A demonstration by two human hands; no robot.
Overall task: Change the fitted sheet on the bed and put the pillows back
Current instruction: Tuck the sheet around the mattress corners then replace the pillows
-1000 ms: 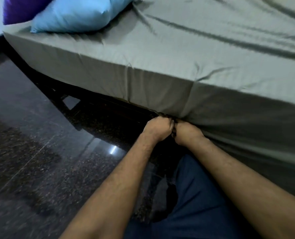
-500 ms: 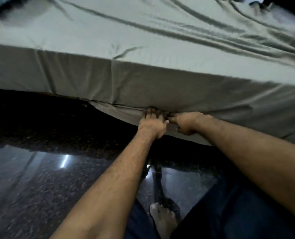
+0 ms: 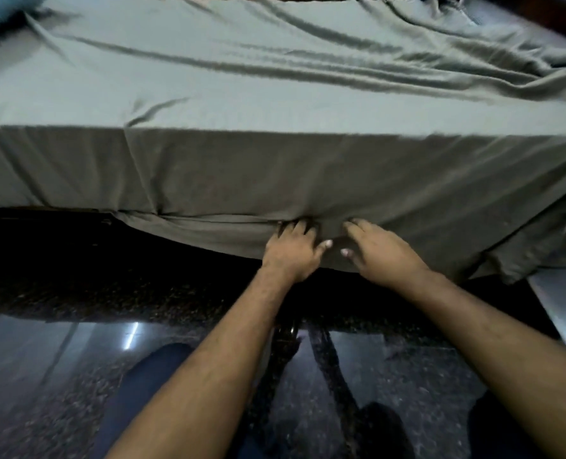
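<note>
Fitted sheet (image 3: 275, 94) in grey-green covered the bed across the upper half of the frame, creased in long folds, its hem hanging loose at the lower edge. The left hand (image 3: 291, 253) and right hand (image 3: 379, 251) pressed side by side at centre frame against the sheet's side, fingers (image 3: 296, 228) spread fairly wide, tips pushed into the cloth. A blue pillow (image 3: 0, 9) lay at the upper left corner. Dark polished floor (image 3: 59, 376) filled the lower frame.

Dark glossy speckled floor (image 3: 59, 376); light reflection (image 3: 132, 334) on it.
</note>
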